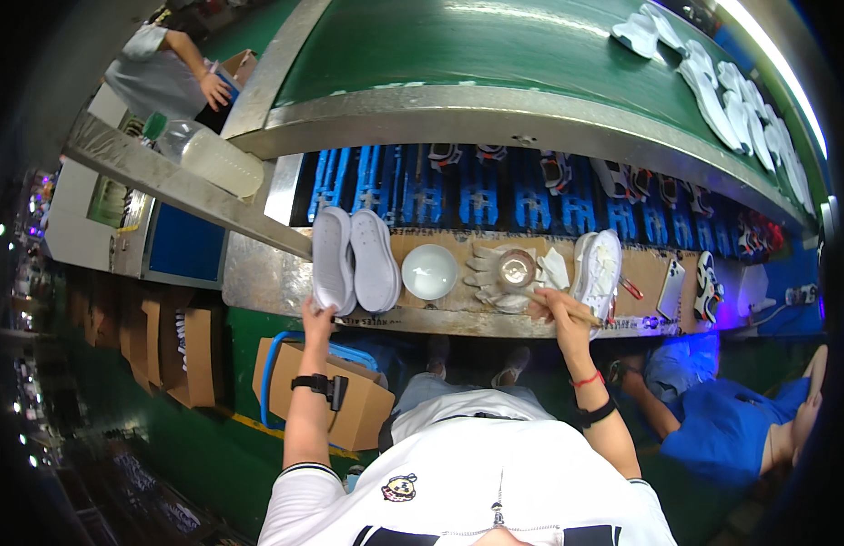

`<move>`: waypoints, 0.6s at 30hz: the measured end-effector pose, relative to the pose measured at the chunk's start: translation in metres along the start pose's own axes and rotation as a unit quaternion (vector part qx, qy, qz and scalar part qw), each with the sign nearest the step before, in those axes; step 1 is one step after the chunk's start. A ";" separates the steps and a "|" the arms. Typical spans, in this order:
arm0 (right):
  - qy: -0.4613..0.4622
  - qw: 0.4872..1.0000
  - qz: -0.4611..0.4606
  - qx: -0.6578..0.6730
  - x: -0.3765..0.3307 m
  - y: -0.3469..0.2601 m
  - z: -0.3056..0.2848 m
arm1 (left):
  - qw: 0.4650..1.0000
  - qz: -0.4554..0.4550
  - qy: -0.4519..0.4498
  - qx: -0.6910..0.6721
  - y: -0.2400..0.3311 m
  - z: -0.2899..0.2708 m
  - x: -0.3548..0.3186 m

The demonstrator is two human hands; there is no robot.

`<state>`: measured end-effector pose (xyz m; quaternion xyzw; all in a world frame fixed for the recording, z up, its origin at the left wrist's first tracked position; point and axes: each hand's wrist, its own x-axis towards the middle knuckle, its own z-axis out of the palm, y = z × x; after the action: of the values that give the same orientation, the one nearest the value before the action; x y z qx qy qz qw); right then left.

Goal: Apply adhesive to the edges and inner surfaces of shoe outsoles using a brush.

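1. Factory line all around, and a steel-edged table [258,273] with a cardboard sheet on top sits right below the head camera
2. Left hand [316,314] is up at the near edge, fingers closed on the toe end of a grey sole [331,255], gripping it
3. Second sole [375,259] lies just beside the first, touching it, both on the table's left part
4. Right hand [559,309] is over by the table's right half, fingers wrapped round a wooden-handled brush [568,305], holding it firmly
5. Brush tip points left toward a small glass jar [516,268] that stands on white gloves [486,273]
6. White bowl [429,271] sits between the soles and the jar
7. White shoe [599,264] lies just beside the right hand, on its far side
8. Phone [671,287] rests further right on the cardboard
9. Green belt [495,45] runs behind, with white shoes on its far right
10. Another person in blue [722,428] crouches low at the right
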<state>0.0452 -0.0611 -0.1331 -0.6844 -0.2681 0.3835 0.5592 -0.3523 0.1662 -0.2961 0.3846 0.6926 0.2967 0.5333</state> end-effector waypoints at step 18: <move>0.013 0.993 0.004 -0.121 0.040 0.051 -0.008 | 0.967 0.064 -0.245 -0.006 0.142 -0.012 -0.053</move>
<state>0.0711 -0.0456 -0.1905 -0.7528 -0.3023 0.3421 0.4743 -0.3264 0.1964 -0.1493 0.4861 0.5127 0.2312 0.6689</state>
